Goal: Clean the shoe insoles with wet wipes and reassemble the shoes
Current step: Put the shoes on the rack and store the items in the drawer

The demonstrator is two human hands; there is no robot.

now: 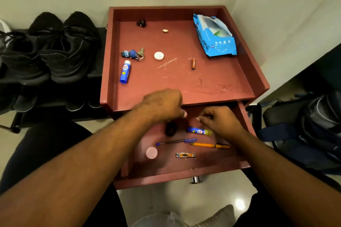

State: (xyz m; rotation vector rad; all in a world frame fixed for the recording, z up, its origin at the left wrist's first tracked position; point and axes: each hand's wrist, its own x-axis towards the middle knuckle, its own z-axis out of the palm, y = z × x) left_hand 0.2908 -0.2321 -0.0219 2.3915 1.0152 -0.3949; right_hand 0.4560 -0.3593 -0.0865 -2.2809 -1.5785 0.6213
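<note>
A blue pack of wet wipes [215, 35] lies at the back right of the red table top [184, 79]. Two black shoes [68, 48] stand on a dark rack to the left of the table; no insole is visible. Both my hands hover over the open red drawer [180, 177]. My left hand [162, 105] is blurred with its fingers curled under, just above a dark object [170, 128]; whether it holds anything is hidden. My right hand [219, 121] has loosely curled fingers beside a glue stick [199, 131], with nothing seen in it.
The drawer holds a blue pen [177, 141], an orange pen [210, 145], a nail clipper [185, 155] and a pink disc [151, 152]. On top lie another glue stick [125, 72], a keychain [133, 54], a white lid [159, 55] and a battery [193, 63]. A backpack [313, 125] stands to the right.
</note>
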